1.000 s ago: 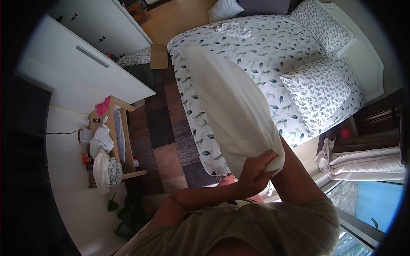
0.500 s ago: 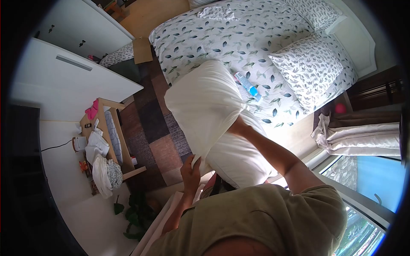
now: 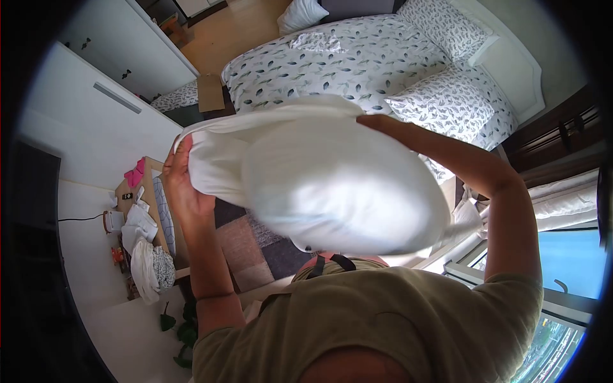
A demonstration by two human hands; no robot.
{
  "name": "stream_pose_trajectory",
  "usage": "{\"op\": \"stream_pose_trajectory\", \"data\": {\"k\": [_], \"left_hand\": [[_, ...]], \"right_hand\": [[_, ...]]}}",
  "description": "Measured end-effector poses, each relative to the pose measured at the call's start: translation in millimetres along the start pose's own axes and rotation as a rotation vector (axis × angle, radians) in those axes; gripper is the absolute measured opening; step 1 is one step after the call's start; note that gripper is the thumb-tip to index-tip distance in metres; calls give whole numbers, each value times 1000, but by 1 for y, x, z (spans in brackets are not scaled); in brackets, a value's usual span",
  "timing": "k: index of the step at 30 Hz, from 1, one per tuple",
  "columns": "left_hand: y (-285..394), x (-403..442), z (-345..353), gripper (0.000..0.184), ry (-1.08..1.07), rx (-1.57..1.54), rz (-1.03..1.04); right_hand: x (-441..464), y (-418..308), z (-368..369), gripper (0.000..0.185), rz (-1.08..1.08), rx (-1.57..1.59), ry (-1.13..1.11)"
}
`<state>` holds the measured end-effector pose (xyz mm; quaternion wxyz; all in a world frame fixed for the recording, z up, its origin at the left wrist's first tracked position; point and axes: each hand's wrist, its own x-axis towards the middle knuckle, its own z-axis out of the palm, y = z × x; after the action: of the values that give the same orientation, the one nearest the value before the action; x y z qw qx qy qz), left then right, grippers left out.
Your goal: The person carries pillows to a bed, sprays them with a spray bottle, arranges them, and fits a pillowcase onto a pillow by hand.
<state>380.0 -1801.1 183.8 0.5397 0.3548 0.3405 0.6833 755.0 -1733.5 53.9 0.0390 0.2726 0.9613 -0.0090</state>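
Observation:
A white pillow (image 3: 357,191) hangs in front of my body, partly inside a loose white pillowcase (image 3: 220,163). The pillow's lower right side is smeared by motion. On the left, my left hand (image 3: 185,182) is closed on the edge of the pillowcase opening, with cloth stretched over the fingertips. My right hand (image 3: 385,126) grips the far edge of the pillowcase at the upper right, its fingertips hidden behind the fabric.
Beyond the pillow is a bed with a leaf-print sheet (image 3: 274,73) and patterned pillows (image 3: 440,105). To the left, a wooden dresser (image 3: 153,169) holds heaped white clothes (image 3: 148,265). A patchwork rug (image 3: 239,255) lies below; a window (image 3: 571,268) is at the right.
Both hands have lifted the pillow and pillowcase higher. My left hand has swung outward and up, spreading the opening; my right hand has risen. The blue bottle on the bed is now hidden.

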Motion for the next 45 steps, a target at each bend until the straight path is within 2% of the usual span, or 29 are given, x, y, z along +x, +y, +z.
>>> {"op": "stream_pose_trajectory", "data": {"k": [1,3,4,6,7,8,10,12,13,14,15,16,17,19,21,22,23,26,28,31,32,34,36,37,38,39,40,42,45], "left_hand": [[18,0,0,19,-1,86,-105],[30,-5,1,19,94,189,-210],[28,-4,-6,19,92,181,-203],[10,5,-37,18,-178,274,-267],[-6,20,-53,15,-245,639,-267],[-16,-8,-48,12,-64,659,-104],[-25,-13,-44,12,-148,812,30],[-46,36,-109,14,-339,775,-148],[-16,16,-85,17,-277,591,-264],[-33,27,-118,17,-272,591,-267],[-61,46,-176,19,-276,743,-190],[-37,26,-124,22,-278,890,-108],[-12,-14,-71,33,-276,1046,95],[-49,-1,-75,38,-110,982,60],[-84,21,-86,38,-62,871,47],[-101,39,-103,36,-182,812,163],[-108,54,-109,34,-300,751,279],[-92,63,-50,34,-197,951,288],[-115,108,-37,32,-45,110,31],[-106,155,-18,34,37,151,-99],[-101,162,-8,32,72,315,-78],[-101,185,1,31,104,476,-50],[-116,222,-21,30,35,831,7],[-118,236,-30,29,3,984,193],[-106,239,-27,29,8,979,212],[-89,233,-24,29,4,876,190],[-70,224,-19,30,-2,771,168],[-24,194,16,31,-13,705,92],[9,184,43,31,-95,809,35]], "right_hand": [[-7,-14,-20,9,-2,168,36],[-25,-37,-53,14,-132,363,-153],[-39,-42,-56,13,-33,610,26],[-58,-60,-55,16,-86,391,174],[-73,-84,-52,25,187,1111,213],[-87,-109,-50,35,485,1820,242],[-98,-128,-34,36,429,1049,416],[-130,-119,-51,34,468,1108,260],[-142,-115,-58,32,502,1167,99],[-147,-117,-50,24,638,1685,387],[-150,-123,-30,22,720,1597,438],[-153,-124,1,20,798,1500,485],[-166,-114,68,20,484,1208,428],[-175,-145,73,51,418,286,-208],[-184,-169,88,54,483,319,-319],[-185,-175,92,56,519,363,-297],[-183,-176,91,57,558,401,-241],[-160,-157,84,62,658,497,62],[-137,-137,73,64,694,573,280],[-103,-95,53,69,736,771,452],[-87,-79,35,80,728,239,215],[-78,-73,4,85,635,184,23],[-81,-90,-22,84,440,356,54],[-85,-105,-41,85,617,323,77],[-92,-104,-55,90,600,275,329],[-99,-113,-107,76,825,944,433],[-114,-97,-116,53,511,591,496],[-119,-112,-159,31,493,574,796],[-115,-141,-160,23,444,244,664]]}}
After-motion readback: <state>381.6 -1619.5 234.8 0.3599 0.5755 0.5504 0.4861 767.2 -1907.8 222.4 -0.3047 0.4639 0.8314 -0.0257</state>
